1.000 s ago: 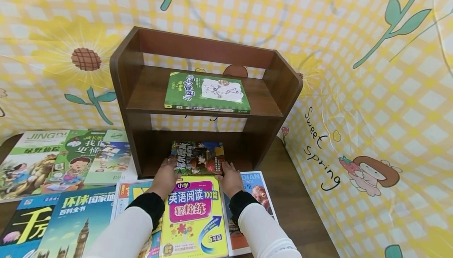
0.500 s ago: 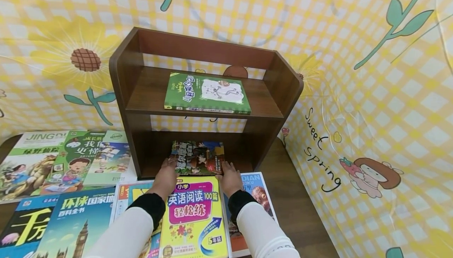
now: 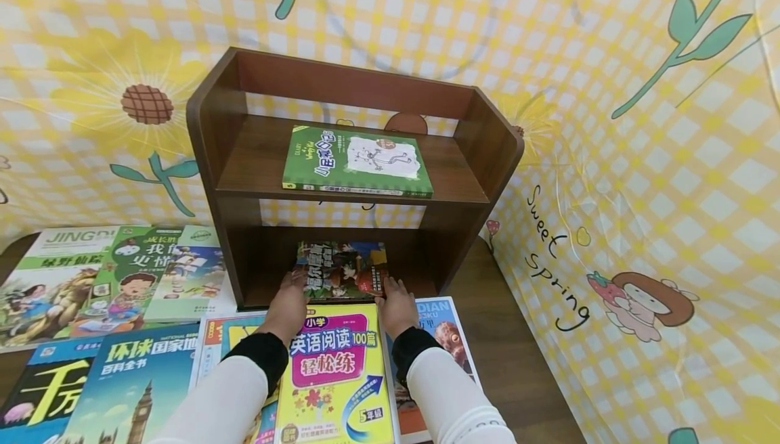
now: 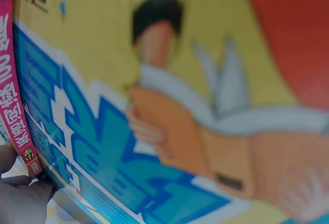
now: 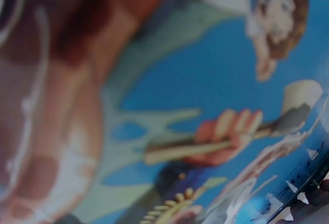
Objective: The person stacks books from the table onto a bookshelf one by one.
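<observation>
At the front of the rack's lower shelf (image 3: 268, 285), the two hands flank a dark book (image 3: 341, 271) that lies flat there, cover up. The left hand (image 3: 286, 305) touches its left edge and the right hand (image 3: 398, 305) its right edge, both with fingers relaxed and reaching forward. Just in front, between the white sleeves, a yellow book (image 3: 335, 373) lies on the desk (image 3: 518, 363). Blue-covered reading matter (image 3: 447, 336) lies partly under the right sleeve, and more books (image 3: 131, 281) spread across the desk on the left. Above the dark book, a green book (image 3: 356, 163) lies flat on the upper shelf of the brown rack (image 3: 359, 75). Behind stands a yellow checked cloth (image 3: 609, 126) with flowers.
</observation>
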Motion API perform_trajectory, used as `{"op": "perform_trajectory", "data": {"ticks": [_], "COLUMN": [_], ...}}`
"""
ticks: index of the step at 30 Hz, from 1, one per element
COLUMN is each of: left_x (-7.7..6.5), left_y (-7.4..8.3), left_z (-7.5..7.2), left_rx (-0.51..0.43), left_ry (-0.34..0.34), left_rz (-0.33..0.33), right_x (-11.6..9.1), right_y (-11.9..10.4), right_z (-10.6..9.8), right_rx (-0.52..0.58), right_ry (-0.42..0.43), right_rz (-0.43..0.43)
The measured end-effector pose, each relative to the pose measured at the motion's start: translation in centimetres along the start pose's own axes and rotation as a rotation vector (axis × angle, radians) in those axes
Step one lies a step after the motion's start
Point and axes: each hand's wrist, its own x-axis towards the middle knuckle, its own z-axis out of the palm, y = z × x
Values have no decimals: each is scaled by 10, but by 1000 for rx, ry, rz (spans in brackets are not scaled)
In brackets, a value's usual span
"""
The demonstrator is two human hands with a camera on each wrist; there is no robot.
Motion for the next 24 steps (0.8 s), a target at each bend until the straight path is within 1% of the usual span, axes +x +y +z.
{"op": "perform_trajectory", "data": {"ticks": [3, 6, 13, 20, 22, 24], "left_x": [0, 0, -1, -2, -2, -2], "left_y": [1, 1, 2, 4, 3, 2], "left_z": [-1, -1, 0, 0, -1, -1], "left_rx": [6, 9, 50, 89, 87, 65], "left_ry": [6, 6, 2, 13, 14, 21], "left_rz": [3, 5, 28, 17, 18, 24], "right_x": [1, 1, 1, 3, 3, 2], "right_y": [0, 0, 0, -1, -1, -1], "right_z": [0, 0, -2, -1, -1, -1], "right_rx": [-7, -25, -63, -93, -89, -74], "right_ry": [3, -11, -36, -39, -47, -50], "right_rz": [4, 6, -7, 0, 6, 5]}}
